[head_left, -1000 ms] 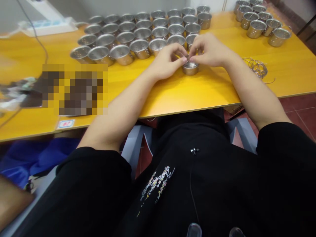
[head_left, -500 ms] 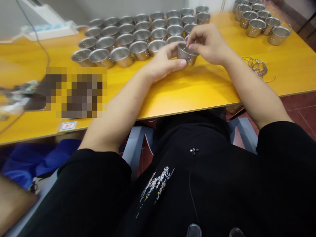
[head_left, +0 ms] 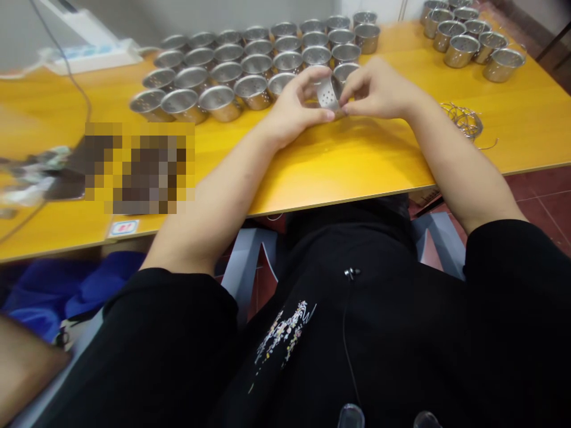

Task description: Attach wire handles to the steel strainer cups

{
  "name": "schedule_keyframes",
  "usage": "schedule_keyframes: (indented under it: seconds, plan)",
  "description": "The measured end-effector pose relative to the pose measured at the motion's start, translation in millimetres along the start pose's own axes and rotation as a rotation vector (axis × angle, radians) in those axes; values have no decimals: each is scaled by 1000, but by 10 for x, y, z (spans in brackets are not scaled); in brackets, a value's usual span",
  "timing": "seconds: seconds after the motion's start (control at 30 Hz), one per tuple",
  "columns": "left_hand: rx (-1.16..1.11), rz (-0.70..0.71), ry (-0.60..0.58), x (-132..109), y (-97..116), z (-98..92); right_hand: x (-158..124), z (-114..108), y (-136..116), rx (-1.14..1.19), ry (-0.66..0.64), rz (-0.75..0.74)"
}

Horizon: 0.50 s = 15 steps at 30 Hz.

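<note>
Person's wearing a black short-sleeved top (head_left: 401, 356) that fills the lower half of the frame, with a small print (head_left: 281, 334) of pale scribbly characters and tiny pink and yellow flowers low centre. There's a little black clip (head_left: 351, 273) on the chest at mid frame, with a thin dark cable (head_left: 345, 351) running down from it. The sleeves (head_left: 178, 309) end around the elbows, so the forearms are bare up to the left hand (head_left: 292, 108) and right hand (head_left: 379, 90), both bare too.

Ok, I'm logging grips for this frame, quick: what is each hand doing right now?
Left hand: closed, holding the perforated metal cup.
Right hand: closed, pinching the same cup from its other side.
</note>
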<state>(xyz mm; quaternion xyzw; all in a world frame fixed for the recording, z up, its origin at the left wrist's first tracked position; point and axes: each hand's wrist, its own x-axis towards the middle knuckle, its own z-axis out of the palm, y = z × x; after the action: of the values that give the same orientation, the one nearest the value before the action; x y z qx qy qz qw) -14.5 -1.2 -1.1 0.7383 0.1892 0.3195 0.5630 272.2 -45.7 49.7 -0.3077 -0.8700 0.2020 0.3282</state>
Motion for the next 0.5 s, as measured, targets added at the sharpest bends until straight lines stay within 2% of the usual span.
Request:
schedule_keyframes:
  seconds: [0.03, 0.1, 0.2, 0.3, 0.4, 0.5]
  plan:
    - [7, 49, 130, -2, -25, 1, -3, -1, -18, -15, -29, 21]
    - [35, 48, 182, -18, -45, 28, -3, 7, -75, -41, -75, 68]
    - [66, -11, 88, -58, 2, 106, 5, 41, -191, -72, -98, 153]
    - [40, -18, 115, -94, 83, 178, 14, 89, -296, -105, -78, 206]
    - [17, -5, 149, -108, 118, 206, 23, 132, -349, -106, -88, 148]
    - [37, -22, 85, -108, 102, 194, 33, 154, -350, -73, -88, 112]
